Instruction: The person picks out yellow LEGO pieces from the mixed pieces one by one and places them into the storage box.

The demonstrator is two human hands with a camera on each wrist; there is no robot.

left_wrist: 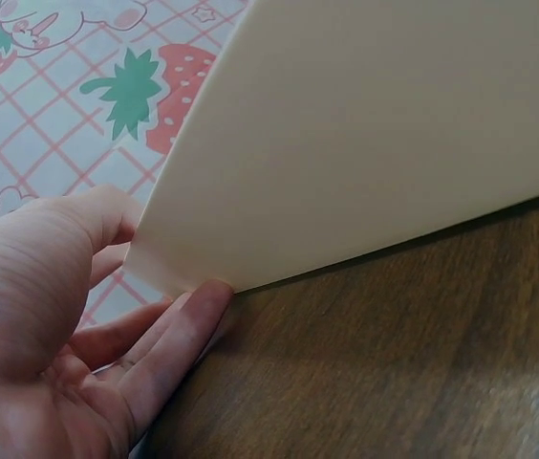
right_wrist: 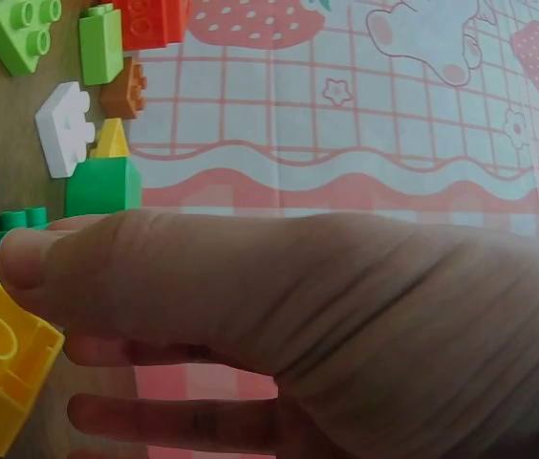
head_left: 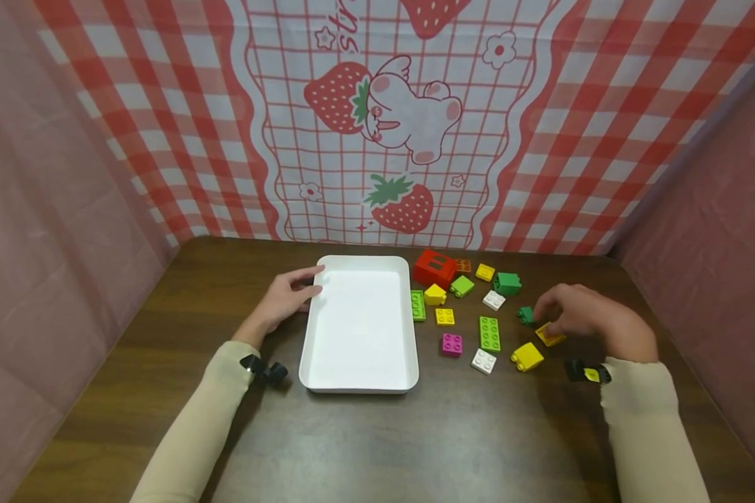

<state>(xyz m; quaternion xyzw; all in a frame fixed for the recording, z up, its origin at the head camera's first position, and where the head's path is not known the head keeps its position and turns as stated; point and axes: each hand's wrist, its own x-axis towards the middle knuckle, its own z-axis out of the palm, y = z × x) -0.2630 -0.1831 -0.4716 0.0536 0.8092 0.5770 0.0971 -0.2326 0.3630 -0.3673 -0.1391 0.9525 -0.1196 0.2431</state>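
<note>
The left hand [head_left: 284, 300] is at the left side of the white tray [head_left: 310, 342], near its far corner; its fingers are rather straight and relaxed, and their tips touch the rim and the outer wall. The right hand [head_left: 581, 318] is well to the right of the tray; its thumb and fingers bend downward at a small dark green brick [head_left: 526, 316] and a flat yellow brick [head_left: 549, 341]; the right wrist view shows the thumb tip in front of the dark green one, but whether the fingers grip something, I cannot tell.

All other bricks also lie to the right of the tray; a light green flat brick [head_left: 418, 305] is just beside its right wall, and a yellow sloped brick [head_left: 435, 295] is a little farther out; a big red brick [head_left: 435, 268] is near the tray's far right corner, with a small orange brick [head_left: 463, 265] behind its right side. A magenta brick [head_left: 451, 344] lies beyond the tray's near half; more to the right of the tray come a long light green brick [head_left: 489, 334], a white brick [head_left: 484, 361] and a thick yellow brick [head_left: 527, 356]. The tray stands on a brown table [head_left: 377, 447]; behind the tray hangs a cloth [head_left: 277, 126] with strawberries and red checks; both arms wear beige sleeves [head_left: 191, 426].
</note>
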